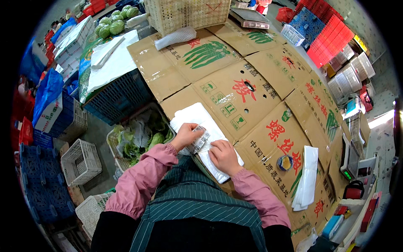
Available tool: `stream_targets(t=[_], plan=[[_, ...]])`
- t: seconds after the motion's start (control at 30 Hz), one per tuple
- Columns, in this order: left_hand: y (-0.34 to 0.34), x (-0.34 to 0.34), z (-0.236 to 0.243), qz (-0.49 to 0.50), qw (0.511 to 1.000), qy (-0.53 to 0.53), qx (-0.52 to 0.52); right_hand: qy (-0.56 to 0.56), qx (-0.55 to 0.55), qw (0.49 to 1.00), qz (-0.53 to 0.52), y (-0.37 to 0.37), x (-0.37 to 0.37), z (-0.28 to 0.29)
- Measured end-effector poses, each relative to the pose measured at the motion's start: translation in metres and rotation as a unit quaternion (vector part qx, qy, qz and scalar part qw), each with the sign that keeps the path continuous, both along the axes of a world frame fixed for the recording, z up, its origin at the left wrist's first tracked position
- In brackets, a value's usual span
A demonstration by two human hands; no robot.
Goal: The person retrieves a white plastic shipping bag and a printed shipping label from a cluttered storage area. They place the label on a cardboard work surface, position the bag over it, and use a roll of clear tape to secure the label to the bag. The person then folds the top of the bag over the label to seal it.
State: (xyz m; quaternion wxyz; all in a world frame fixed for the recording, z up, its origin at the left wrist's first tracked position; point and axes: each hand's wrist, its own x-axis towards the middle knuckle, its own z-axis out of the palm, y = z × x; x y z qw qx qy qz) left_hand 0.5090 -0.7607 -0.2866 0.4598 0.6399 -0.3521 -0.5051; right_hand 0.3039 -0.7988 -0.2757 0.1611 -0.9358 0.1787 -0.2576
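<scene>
A flat stack of white plastic bags [191, 116] lies at the near edge of the cardboard-covered table. Over it, my left hand [186, 136] is closed, pinching a strip of small white printed labels [200, 141] between thumb and fingers. My right hand [225, 158] rests on the bags just right of the labels. Its fingers are slightly bent and spread, with nothing visible in them. Pink sleeve covers reach to both wrists.
Flattened cardboard boxes [222, 107] cover the table. Folded white bags [307, 176] and a tape roll [285, 163] lie to the right, near a scale [351, 157]. A crate of leafy greens [145, 138] stands left below; a cream crate [187, 17] and wrapped cabbages [116, 27] sit farther back.
</scene>
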Motion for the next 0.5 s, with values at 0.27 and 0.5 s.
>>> stream_targets(t=[0.27,0.5], plan=[[-0.016,0.008,-0.01,-0.001,0.998,-0.033,-0.045,0.121,0.098,0.988,0.012,0.006,0.009,0.006],[-0.011,0.008,0.001,0.005,0.999,-0.023,-0.039,0.252,0.23,0.936,-0.087,0.056,-0.084,0.039]])
